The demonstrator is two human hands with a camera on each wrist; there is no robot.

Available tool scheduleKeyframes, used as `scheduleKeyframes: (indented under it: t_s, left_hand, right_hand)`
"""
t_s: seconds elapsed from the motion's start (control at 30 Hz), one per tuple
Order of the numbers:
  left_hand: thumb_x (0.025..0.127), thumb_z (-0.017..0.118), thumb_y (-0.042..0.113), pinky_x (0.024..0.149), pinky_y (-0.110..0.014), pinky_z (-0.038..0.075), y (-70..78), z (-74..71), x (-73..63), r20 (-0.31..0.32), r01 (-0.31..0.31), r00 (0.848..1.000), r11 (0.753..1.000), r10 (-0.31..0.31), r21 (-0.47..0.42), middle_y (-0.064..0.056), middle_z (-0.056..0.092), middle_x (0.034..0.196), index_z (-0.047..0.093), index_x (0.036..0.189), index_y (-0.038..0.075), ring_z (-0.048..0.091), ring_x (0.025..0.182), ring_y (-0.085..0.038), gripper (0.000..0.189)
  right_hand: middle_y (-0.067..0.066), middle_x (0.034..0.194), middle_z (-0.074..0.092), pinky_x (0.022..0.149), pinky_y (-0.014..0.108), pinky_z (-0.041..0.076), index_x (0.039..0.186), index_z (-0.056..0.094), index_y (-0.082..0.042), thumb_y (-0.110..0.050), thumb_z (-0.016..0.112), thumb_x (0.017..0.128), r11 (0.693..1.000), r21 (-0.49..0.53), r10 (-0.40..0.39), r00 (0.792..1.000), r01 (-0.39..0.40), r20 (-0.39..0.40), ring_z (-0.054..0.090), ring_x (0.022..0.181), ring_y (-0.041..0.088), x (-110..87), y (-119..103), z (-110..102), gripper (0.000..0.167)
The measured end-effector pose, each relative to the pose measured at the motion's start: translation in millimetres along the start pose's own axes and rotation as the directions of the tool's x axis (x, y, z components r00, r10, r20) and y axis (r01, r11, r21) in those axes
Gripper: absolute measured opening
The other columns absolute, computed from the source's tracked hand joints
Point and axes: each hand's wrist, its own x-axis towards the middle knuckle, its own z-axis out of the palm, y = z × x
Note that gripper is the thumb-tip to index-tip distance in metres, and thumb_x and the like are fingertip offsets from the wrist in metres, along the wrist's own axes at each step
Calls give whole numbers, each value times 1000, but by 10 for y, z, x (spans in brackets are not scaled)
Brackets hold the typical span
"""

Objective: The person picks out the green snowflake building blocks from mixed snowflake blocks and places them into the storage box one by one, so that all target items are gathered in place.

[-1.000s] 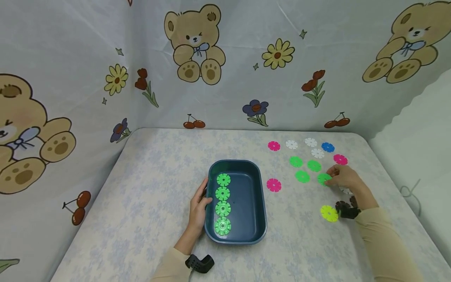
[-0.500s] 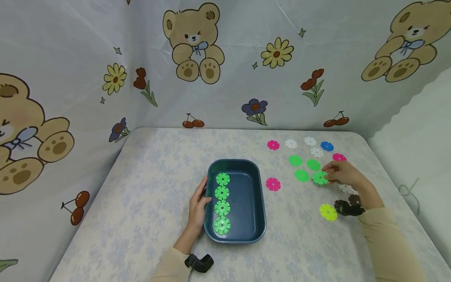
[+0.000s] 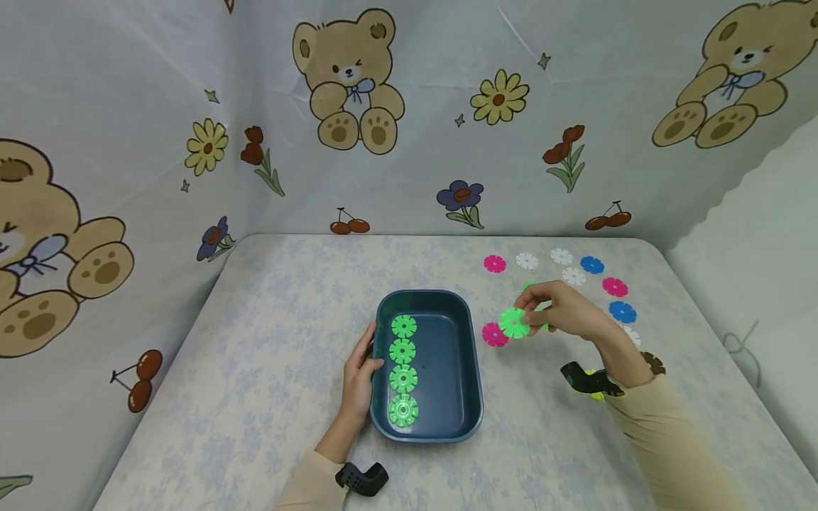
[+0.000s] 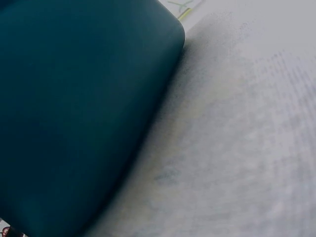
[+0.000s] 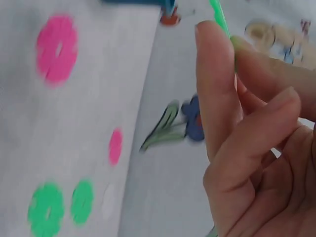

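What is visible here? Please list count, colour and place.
Tray: one, dark blue, on table
Notched discs in tray: four, green, left side column
Held disc: one, green, in right hand
Discs behind right hand: at least two, green, partly hidden
Pink discs: three, pink, right of tray
White discs: four, white, table's right
Blue discs: two, blue, table's right
Yellow disc: one, yellow, near right wrist
Brown disc: at least one, brown, near right wrist
Table: one, pale, under tray
Backdrop: one, white with bears, behind table
Wrist cameras: two, black, on wrists
Left hand: one, beige-sleeved, gripping tray
Right hand: one, beige-sleeved, over table
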Motion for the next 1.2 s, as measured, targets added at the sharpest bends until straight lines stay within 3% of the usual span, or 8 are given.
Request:
scheduleKeyframes:
  t_s: [0.13,0.33,0.47,0.63,0.87,1.2]
  left_hand:
    - [90,42,-1,97,-23,38,5,2,0,2,4,1000,1000,-4,-3,-3,34,158,38,152,17,38,138,-30,64]
    - [91,42,-1,96,-20,38,-1,5,1,7,1,1000,1000,-1,-11,-2,33,158,37,152,17,38,138,-29,64]
    - [91,42,-1,95,-20,38,-5,-5,4,4,3,1000,1000,-3,1,-3,33,159,38,152,17,38,138,-30,64]
    - [91,42,-1,97,-20,38,6,-12,5,2,-4,1000,1000,4,7,-5,32,159,37,152,14,36,139,-30,63]
    - [91,41,-3,96,-19,37,15,-9,11,16,-5,1000,1000,5,-12,-5,31,159,36,152,12,35,139,-30,63]
    - [91,41,-3,95,-18,37,5,-11,16,17,-8,1000,1000,8,-19,-6,31,159,35,152,11,36,138,-31,63]
  right_hand:
    - [10,81,63,51,28,42,96,66,-1,-3,67,88,993,-41,-105,990,110,96,67,62,17,61,-282,247,9]
    - [3,76,64,49,27,44,89,67,-8,0,68,86,974,-92,-177,951,206,253,65,59,13,141,-575,632,9]
    - [1,71,63,48,25,46,86,65,-8,2,69,84,966,-84,-204,919,245,338,65,56,17,222,-644,924,11]
    - [1,66,64,49,27,51,81,65,-9,4,71,82,966,-116,-162,894,230,417,67,54,20,336,-673,1214,13]
    - [3,62,63,49,25,50,79,65,-5,5,72,80,962,-178,-103,883,204,457,65,51,18,379,-613,1427,13]
    - [2,63,61,47,22,46,74,64,-5,9,72,76,926,-306,-80,907,222,413,64,49,16,388,-579,1551,16]
